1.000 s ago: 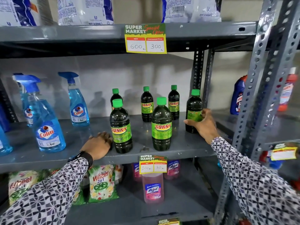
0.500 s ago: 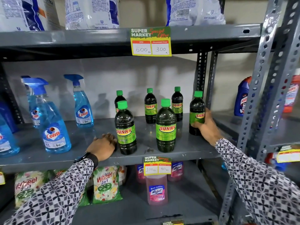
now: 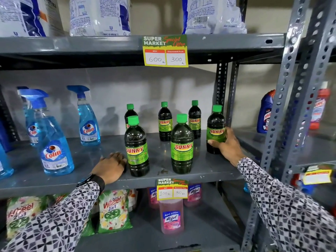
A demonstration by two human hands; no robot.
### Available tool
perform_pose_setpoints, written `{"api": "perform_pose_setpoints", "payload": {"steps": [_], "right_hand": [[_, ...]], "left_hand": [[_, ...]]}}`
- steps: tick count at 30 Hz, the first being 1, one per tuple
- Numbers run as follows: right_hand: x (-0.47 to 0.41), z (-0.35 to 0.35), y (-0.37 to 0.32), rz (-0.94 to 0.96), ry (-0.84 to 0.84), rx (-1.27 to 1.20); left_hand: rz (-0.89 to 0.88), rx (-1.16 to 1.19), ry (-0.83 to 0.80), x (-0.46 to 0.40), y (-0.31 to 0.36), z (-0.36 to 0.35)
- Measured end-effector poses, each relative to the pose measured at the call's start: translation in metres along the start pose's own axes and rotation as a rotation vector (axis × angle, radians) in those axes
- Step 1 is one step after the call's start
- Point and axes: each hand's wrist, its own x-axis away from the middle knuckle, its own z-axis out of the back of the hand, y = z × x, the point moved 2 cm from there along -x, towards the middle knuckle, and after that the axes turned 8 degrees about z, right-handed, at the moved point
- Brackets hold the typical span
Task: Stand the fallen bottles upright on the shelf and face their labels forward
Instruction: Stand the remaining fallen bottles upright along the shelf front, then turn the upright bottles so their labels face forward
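You are standing in a shop, at a supermarket aisle. The grey slotted-steel shelf rack (image 3: 203, 168) in front of you carries yellow-and-green paper price tags (image 3: 165, 51) printed "SUPER MARKET" with handwritten prices. Goods stand in rows by brand: dark green-capped plastic "SUNNY" bottles (image 3: 181, 146), blue "Colin" spray bottles (image 3: 56, 151), green "Wheel" detergent packets (image 3: 113, 211) and pink "Lizol" cleaner bottles (image 3: 171, 218) below, white-and-blue detergent bags (image 3: 100, 15) above.
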Motion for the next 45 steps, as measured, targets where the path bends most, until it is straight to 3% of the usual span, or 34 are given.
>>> {"api": "perform_pose_setpoints", "payload": {"steps": [7, 14, 22, 26, 28, 30, 33, 35, 40, 45], "right_hand": [[0.018, 0.000, -0.006, 0.056, -0.095, -0.053], [0.059, 0.018, -0.006, 0.065, -0.087, -0.157], [0.070, 0.015, -0.012, 0.077, -0.118, -0.072], [0.079, 0.016, -0.021, 0.060, -0.138, -0.122], [0.091, 0.016, -0.025, 0.063, 0.009, -0.082], [0.107, 0.014, -0.032, 0.098, 0.283, 0.015], [0.129, -0.013, -0.059, 0.277, 0.566, 0.068], [0.138, -0.049, -0.083, 0.382, 0.470, 0.063], [0.133, -0.150, -0.121, 0.257, -0.241, -0.068], [0.108, -0.183, -0.131, 0.112, -0.395, -0.114]], "left_hand": [[0.020, 0.041, 0.027, -0.005, -0.018, 0.000], [0.088, 0.129, 0.010, 0.016, 0.001, 0.013], [0.049, 0.118, 0.021, 0.018, 0.001, 0.014], [0.095, 0.272, 0.062, 0.017, -0.007, 0.012], [0.135, 0.430, 0.181, 0.023, -0.011, 0.017], [0.156, 0.639, 0.325, 0.034, -0.013, 0.019], [0.109, 0.960, 0.329, 0.048, -0.014, 0.016], [0.035, 1.100, 0.262, 0.052, -0.013, 0.013], [-0.149, 1.375, 0.066, 0.058, -0.009, 0.021], [-0.259, 1.400, -0.055, 0.051, -0.015, 0.020]]}}
